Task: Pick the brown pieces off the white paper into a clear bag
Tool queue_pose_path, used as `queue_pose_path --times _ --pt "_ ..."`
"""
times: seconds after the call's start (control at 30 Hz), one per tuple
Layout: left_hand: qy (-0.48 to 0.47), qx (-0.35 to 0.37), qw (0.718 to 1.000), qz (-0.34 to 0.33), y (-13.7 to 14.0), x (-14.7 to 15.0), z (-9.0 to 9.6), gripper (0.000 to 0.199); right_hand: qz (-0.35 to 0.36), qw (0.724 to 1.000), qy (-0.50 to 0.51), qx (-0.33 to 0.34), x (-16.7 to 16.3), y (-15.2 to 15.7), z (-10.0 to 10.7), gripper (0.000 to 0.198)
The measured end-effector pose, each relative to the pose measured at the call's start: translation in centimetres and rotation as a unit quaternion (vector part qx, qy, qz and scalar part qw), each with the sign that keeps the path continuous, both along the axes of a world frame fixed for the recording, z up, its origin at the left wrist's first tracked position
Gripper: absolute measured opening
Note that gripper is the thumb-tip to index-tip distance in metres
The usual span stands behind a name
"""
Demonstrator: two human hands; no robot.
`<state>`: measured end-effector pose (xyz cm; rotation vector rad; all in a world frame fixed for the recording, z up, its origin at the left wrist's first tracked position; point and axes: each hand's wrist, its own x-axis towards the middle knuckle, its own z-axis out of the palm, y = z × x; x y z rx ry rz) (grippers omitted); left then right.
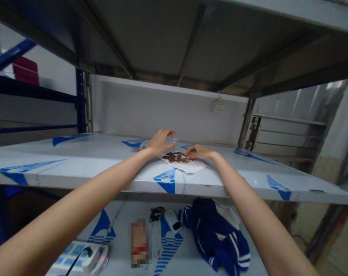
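In the head view, the left hand [161,141], at the centre of the frame, has its grip clamped on a small clear container [173,138], thumb and fingers around its side. Just below, dark brown pieces [174,156] lie loosely spread on a white sheet [193,167], which rests on the film-covered shelf [105,163] crossing the middle of the frame. The right hand [199,151], right of centre, has its fingers bent down at the right edge of the pieces; whether its grip is apart or pinched on one, I cannot tell. Lower down, on a second shelf [119,207], are a dark blue garment with white stripes [211,230] at lower right, a pale handheld device [172,221] near bottom centre, and a white power strip [77,257] at lower left.
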<state>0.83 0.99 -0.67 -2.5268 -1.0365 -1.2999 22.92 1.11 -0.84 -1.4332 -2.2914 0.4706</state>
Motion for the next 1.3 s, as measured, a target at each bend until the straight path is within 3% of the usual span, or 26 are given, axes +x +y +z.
queue_pose_path --times 0.17,0.37,0.53,0.67,0.83,1.0,1.17,1.3 --pt "0.005 -0.005 1.000 0.007 0.2 -0.1 -0.1 0.038 0.001 1.000 0.017 0.025 0.1 0.4 -0.1 0.017" --pt "0.009 -0.009 1.000 0.007 0.2 -0.1 0.0 0.036 0.059 0.997 -0.004 -0.049 0.7 0.6 0.3 0.021" --pt "0.013 -0.006 1.000 0.004 0.2 -0.2 0.0 0.036 0.045 0.998 0.011 -0.033 0.4 0.2 0.2 0.014" --pt "0.013 -0.021 1.000 -0.003 -0.1 -0.1 0.0 0.036 0.018 0.996 0.085 0.035 -0.3 -0.5 0.6 0.009" --pt "0.000 -0.041 0.998 -0.047 -0.5 0.5 -0.3 0.036 -0.005 0.958 0.234 0.166 -1.3 -1.1 1.8 0.014" --pt "0.019 -0.030 0.996 -0.083 -0.6 1.0 -0.6 0.038 0.003 0.943 0.280 0.182 -2.2 -1.5 2.1 0.015" --pt "0.012 -0.028 0.997 -0.072 -0.1 0.9 -0.5 0.038 0.029 0.950 0.259 0.172 -2.5 -1.7 1.8 0.011" --pt "-0.005 -0.026 0.999 -0.044 0.1 0.6 -0.4 0.037 -0.022 0.956 0.219 0.196 -1.7 -1.3 1.9 0.011"
